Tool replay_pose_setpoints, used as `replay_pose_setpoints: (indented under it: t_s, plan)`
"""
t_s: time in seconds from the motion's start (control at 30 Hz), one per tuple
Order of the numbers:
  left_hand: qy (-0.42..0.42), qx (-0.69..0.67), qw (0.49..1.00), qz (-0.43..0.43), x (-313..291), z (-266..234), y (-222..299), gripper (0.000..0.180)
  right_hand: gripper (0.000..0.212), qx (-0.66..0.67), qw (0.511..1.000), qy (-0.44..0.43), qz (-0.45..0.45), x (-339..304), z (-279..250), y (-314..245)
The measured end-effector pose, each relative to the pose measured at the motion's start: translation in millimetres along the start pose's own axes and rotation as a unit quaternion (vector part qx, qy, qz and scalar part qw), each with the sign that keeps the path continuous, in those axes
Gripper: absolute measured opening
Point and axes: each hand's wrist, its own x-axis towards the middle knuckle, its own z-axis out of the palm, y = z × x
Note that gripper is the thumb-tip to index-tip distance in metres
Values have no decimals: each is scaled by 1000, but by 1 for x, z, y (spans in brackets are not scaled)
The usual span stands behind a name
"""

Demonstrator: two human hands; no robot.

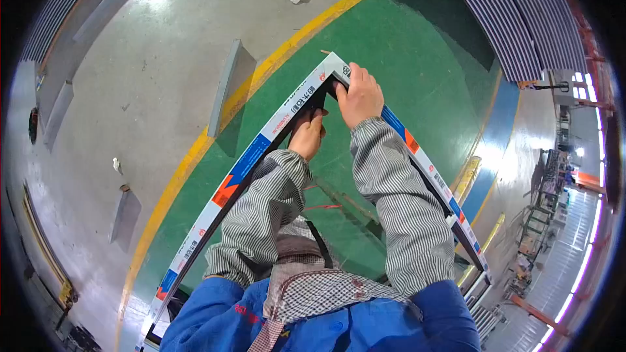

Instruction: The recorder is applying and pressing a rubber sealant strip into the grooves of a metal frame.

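The frame (250, 158) stands around both hands, its pointed corner just beyond them. The person's right hand (362, 99) is clamped over the right-hand bar beside that corner, thumb on the inner side. The left hand (308, 135) lies against the inner edge of the left-hand bar; whether its fingers close on it, one cannot tell. Smooth white, blue and orange film covers the straight bars, with a dark inner edge. Finely striped, crumpled cloth sleeves (405, 205) cover the forearms. The left-hand bar's near end runs down beside the person's body, partly hidden.
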Motion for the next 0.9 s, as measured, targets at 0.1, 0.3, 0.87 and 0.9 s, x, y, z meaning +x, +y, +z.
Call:
replay_pose_setpoints:
  t_s: [0.1,0.3,0.87,0.9]
  plan:
    - [26,43,998,31,3,-5,-3,35,43,-1,1000,7,1,1,9,-9]
    - [39,150,986,-58,13,-12,-6,42,37,-10,999,23,39,1,8,-19]
    - [182,13,977,108,0,9,22,34,33,-32,998,28,41,6,10,-18]
    - [182,-31,978,94,-2,12,21,31,33,-22,998,24,57,4,8,-18]
